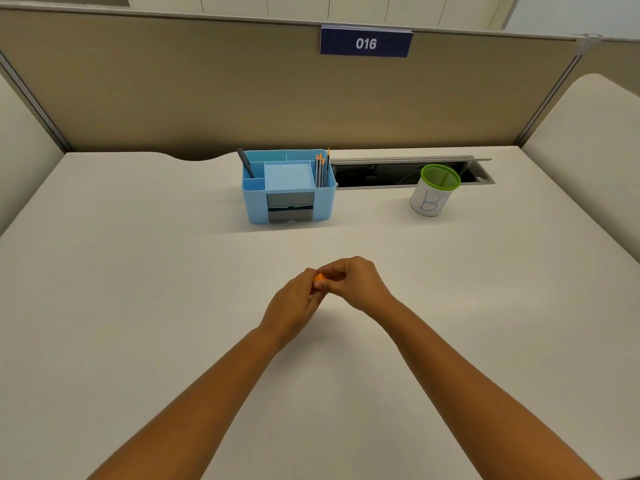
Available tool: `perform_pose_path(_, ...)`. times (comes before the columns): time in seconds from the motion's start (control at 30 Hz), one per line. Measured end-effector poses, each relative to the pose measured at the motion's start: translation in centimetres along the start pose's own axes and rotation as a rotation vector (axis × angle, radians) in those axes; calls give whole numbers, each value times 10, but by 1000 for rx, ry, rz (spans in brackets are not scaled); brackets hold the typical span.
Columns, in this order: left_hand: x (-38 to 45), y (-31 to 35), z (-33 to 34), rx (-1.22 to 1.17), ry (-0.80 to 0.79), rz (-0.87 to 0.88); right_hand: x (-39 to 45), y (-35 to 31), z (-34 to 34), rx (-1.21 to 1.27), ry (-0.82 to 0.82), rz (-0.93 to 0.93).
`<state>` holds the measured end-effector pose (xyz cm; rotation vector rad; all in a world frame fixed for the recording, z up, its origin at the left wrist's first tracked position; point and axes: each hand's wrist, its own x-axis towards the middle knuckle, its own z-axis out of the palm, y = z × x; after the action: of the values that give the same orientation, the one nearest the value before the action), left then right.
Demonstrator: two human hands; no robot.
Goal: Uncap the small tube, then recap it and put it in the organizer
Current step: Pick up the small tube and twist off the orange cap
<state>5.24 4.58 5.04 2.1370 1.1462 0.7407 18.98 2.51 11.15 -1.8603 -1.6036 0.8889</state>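
Left hand (294, 301): closed around the small tube (319, 277), steadying it above the desk (138, 271); body mostly hidden.
Small tube: orange, smooth; only a sliver shows between both hands.
Right hand (353, 282): fingers pinched on the tube's end, apparently to work the cap; cap state cannot be told.
Organizer (289, 188): blue rigid plastic, rectangular compartments, well beyond the hands.
Cup (434, 190): cylindrical, green-rimmed, right of the organizer.

- An office cubicle: tan partition walls (207, 98) around a white desk (138, 271).
- Numbered sign (366, 42) (016), blue desk organizer (289, 202) with pencils (322, 169).
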Motion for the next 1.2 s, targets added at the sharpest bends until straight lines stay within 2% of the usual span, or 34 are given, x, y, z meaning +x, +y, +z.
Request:
perform_pose_path(0.1,-2,1,0,37,2,-11,3,2,-6,-2,-25,6)
perform_pose_path(0.23,0,2,3,-45,-33,-31,6,7,-14,-16,-58,-2)
perform_pose_path(0.47,2,-4,8,-101,44,-144,1,25,-10,219,44,138)
perform_pose_path(0.57,-1,-7,8,-100,59,-161,0,37,-1,178,46,149)
perform_pose_path(0.73,-4,-7,9,-101,60,-176,3,52,17,41,146,152)
perform_pose_path(0.83,-2,-4,10,-122,79,-170,1,56,28,44,207,115)
perform_pose_path(1.2,0,13,16,-228,110,-198,-6,75,46,5,128,31)
